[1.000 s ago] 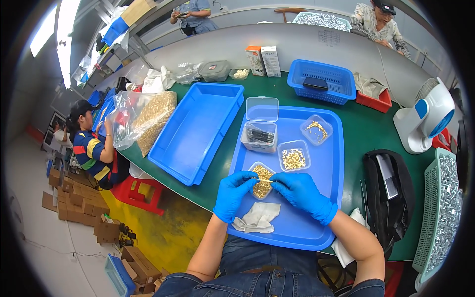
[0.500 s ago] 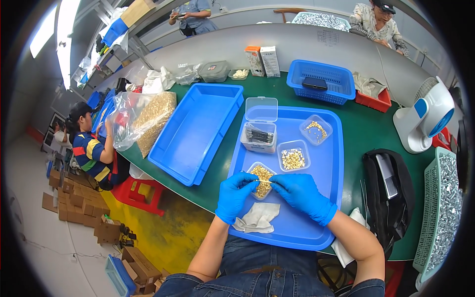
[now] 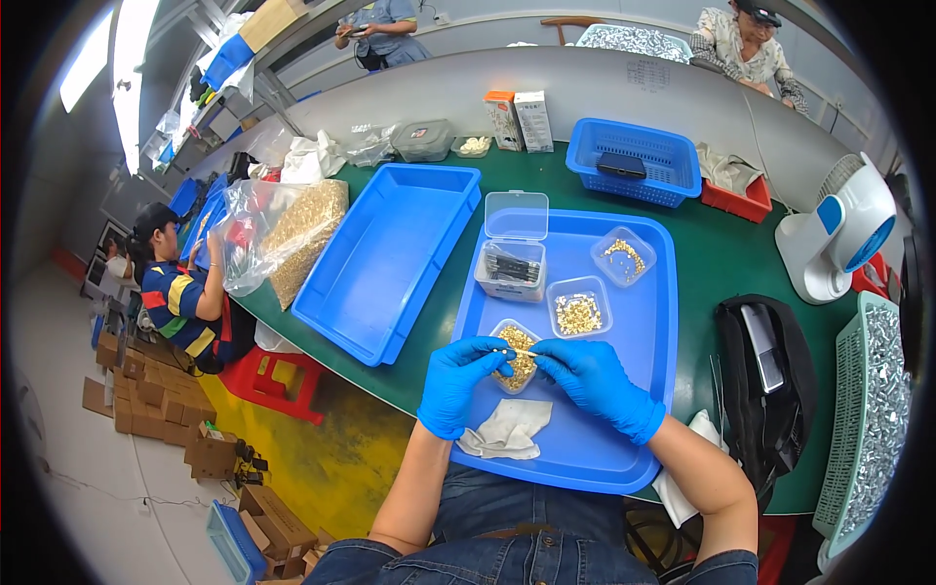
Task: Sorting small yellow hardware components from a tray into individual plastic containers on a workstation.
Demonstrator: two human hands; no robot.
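Note:
My blue-gloved left hand (image 3: 460, 382) and right hand (image 3: 603, 388) work close together over a clear tub of small gold-coloured metal parts (image 3: 517, 375). A thin, light gold piece (image 3: 524, 353) lies between the fingertips, pinched by my right thumb and forefinger. The left thumb and forefinger are pinched around something tiny with a pale tip; its kind is too small to make out. Two more clear tubs stand beyond, one with gold and whitish parts (image 3: 578, 314), the other with a few gold parts (image 3: 624, 259). A lidded clear box (image 3: 512, 283) holds dark slim pieces.
Everything sits in a blue tray (image 3: 643, 439), with a white cloth (image 3: 509, 429) near my left wrist. Leftward are a deep blue bin (image 3: 385, 263) and a bag of gold parts (image 3: 307, 229). A black bag (image 3: 765, 390) and white fan (image 3: 838, 229) stand right. A co-worker (image 3: 185, 292) sits left.
My left hand has drawn slightly left and down, opening a small gap between the two sets of fingertips. The right hand has hardly moved.

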